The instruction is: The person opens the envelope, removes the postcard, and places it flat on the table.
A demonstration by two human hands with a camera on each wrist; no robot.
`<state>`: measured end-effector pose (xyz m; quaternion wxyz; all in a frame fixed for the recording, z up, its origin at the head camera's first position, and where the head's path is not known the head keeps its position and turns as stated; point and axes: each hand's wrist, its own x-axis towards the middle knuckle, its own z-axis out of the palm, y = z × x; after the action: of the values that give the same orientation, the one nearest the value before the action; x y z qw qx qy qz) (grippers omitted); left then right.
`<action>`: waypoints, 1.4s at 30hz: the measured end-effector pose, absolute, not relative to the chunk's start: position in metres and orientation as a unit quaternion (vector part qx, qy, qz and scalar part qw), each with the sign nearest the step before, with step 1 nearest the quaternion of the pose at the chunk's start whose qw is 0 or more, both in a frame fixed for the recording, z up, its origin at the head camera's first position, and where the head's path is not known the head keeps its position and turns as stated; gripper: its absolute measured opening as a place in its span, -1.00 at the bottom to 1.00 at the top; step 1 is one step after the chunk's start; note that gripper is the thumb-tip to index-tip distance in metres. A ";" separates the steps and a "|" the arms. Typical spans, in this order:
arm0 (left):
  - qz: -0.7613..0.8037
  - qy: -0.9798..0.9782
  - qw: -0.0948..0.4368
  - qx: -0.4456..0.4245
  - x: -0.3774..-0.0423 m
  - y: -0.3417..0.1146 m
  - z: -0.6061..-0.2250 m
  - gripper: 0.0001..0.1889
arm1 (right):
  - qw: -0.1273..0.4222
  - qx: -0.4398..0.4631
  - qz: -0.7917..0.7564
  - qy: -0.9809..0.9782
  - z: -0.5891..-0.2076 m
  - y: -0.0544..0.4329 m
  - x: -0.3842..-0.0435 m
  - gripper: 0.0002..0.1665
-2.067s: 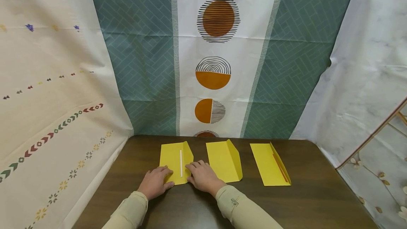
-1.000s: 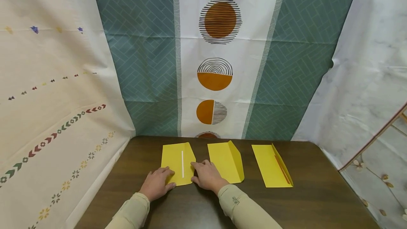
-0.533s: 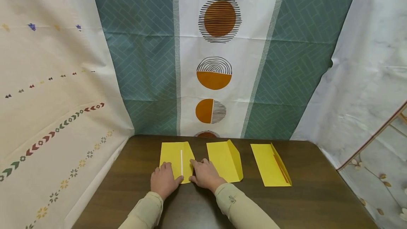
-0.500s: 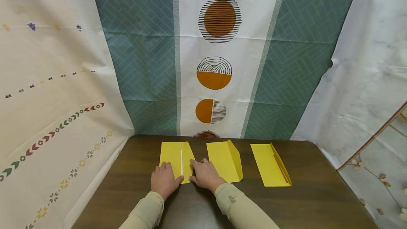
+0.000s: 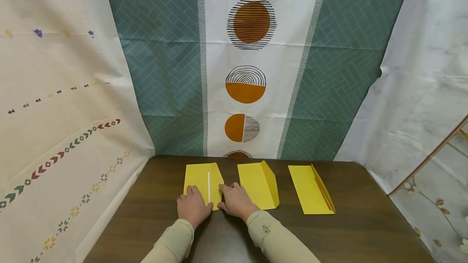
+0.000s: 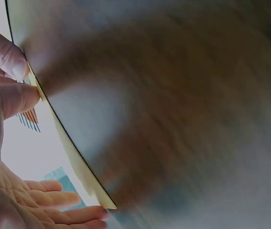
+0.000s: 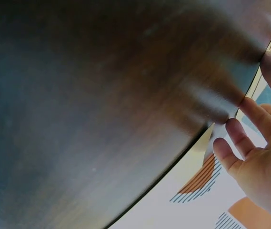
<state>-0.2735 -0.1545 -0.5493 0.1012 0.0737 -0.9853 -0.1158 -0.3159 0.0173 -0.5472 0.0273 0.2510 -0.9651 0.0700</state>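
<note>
A yellow envelope (image 5: 197, 175) lies leftmost on the table, its flap to the right and a narrow white strip (image 5: 209, 186) lengthwise near that flap. My left hand (image 5: 193, 208) rests on its near left part, thumb by the strip's lower end; in the left wrist view its fingers (image 6: 54, 200) are extended along the envelope (image 6: 78, 164). My right hand (image 5: 237, 203) touches the flap's right edge with its fingertips, the thumb close to my left thumb. In the right wrist view, the right hand's fingers (image 7: 240, 140) look spread and fairly straight.
To the right lie a second yellow envelope (image 5: 257, 186) with its flap partly raised and a third (image 5: 307, 190) with a thin orange-red strip (image 5: 322, 193) by its flap. The dark wooden table (image 5: 351, 230) ends at a patterned cloth backdrop (image 5: 164, 72).
My left hand has shifted right and turned, its thumb coming to the strip's lower end. My right hand has stayed nearly still at the flap edge. The other envelopes have not moved.
</note>
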 end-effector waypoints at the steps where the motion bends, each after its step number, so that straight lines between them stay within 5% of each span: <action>1: -0.120 -0.985 0.097 0.076 -0.274 -0.154 -0.549 -0.13 | 0.027 0.251 0.070 -0.965 -0.548 0.017 -0.316 -0.19; 42: -0.224 -0.968 0.080 0.079 -0.279 -0.156 -0.544 -0.28 | 0.019 0.254 0.096 -0.962 -0.544 0.017 -0.320 -0.17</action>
<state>-0.2791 -0.1561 -0.5444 0.0797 0.0786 -0.9682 -0.2238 -0.3202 0.0170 -0.5435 0.0187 0.2541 -0.9622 0.0963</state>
